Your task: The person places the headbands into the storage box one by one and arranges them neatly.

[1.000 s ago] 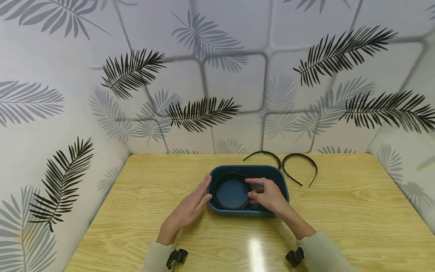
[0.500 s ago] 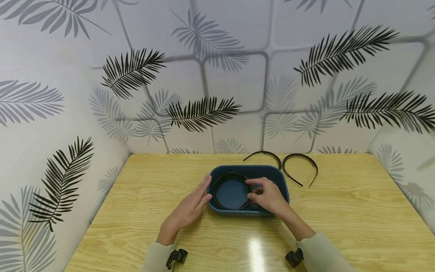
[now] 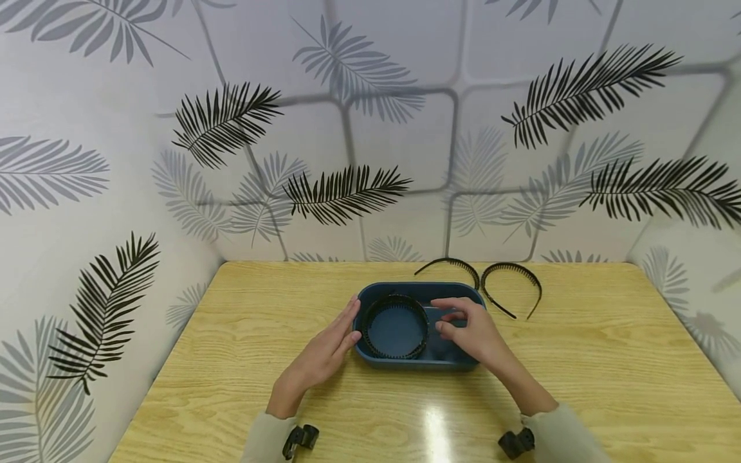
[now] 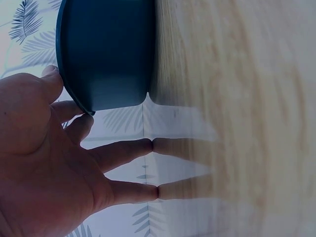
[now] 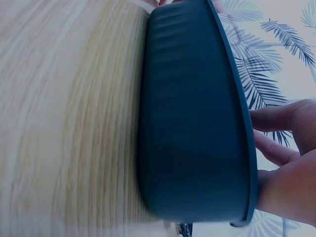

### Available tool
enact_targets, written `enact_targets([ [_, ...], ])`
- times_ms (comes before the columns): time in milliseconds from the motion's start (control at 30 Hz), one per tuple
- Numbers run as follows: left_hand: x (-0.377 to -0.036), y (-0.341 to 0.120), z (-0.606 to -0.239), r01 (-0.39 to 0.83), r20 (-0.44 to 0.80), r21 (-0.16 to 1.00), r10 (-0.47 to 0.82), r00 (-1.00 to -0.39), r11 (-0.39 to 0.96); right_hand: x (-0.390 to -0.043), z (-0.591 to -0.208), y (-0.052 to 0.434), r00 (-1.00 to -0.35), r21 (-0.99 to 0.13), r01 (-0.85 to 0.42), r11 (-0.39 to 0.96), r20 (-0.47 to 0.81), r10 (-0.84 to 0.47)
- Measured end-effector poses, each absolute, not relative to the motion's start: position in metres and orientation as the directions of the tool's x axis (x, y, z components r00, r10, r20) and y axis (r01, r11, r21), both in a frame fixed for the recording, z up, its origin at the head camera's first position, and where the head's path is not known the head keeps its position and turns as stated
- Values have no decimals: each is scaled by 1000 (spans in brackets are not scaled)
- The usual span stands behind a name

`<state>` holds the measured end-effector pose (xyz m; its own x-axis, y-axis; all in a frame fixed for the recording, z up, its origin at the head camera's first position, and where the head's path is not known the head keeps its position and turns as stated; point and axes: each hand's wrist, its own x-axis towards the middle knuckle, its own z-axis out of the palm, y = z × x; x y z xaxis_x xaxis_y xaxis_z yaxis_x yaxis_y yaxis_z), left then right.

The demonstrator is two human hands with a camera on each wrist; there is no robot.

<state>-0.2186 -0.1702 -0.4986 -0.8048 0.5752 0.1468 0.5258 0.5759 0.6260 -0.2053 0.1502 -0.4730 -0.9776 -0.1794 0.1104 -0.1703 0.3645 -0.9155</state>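
Note:
A dark blue oblong bin (image 3: 417, 365) stands on the table. Black toothed headbands (image 3: 396, 299) lie in its left half, overlapping into a ring; how many cannot be made out. My left hand (image 3: 320, 357) rests its fairly straight fingers and thumb against the bin's left end. In the left wrist view, two fingertips of that hand (image 4: 54, 153) touch the tabletop beside the bin wall (image 4: 108, 54). Over the bin's right half hovers my right hand (image 3: 475, 331), fingers loosely bent, nothing between them, just right of the ring. The right wrist view has the bin's side (image 5: 192, 113) hiding those fingertips.
Behind the bin two more black headbands lie on the table: one (image 3: 446, 260) partly hidden by the bin's back edge, the other (image 3: 509, 265) to its right. The wooden table (image 3: 260, 302) meets a leaf-patterned wall (image 3: 399, 225) at the back.
My right hand has let go of the headband ring's right side and moved a little right. The ring stays in place. My left hand and the bin have not visibly moved.

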Motion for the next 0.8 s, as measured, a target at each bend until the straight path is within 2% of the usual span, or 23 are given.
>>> enact_targets([
  [267, -218, -171, -499, 529, 149, 626, 578, -802, 573, -201, -465, 172, -970, -947, -196, 256, 147, -196],
  [500, -217, -170, -499, 542, 179, 632, 577, -797, 554, -198, -465, 194, -973, -943, -204, 263, 165, -163],
  [800, -218, -169, -500, 534, 170, 635, 573, -802, 559, -196, -462, 215, -977, -961, -187, 206, 159, -144],
])
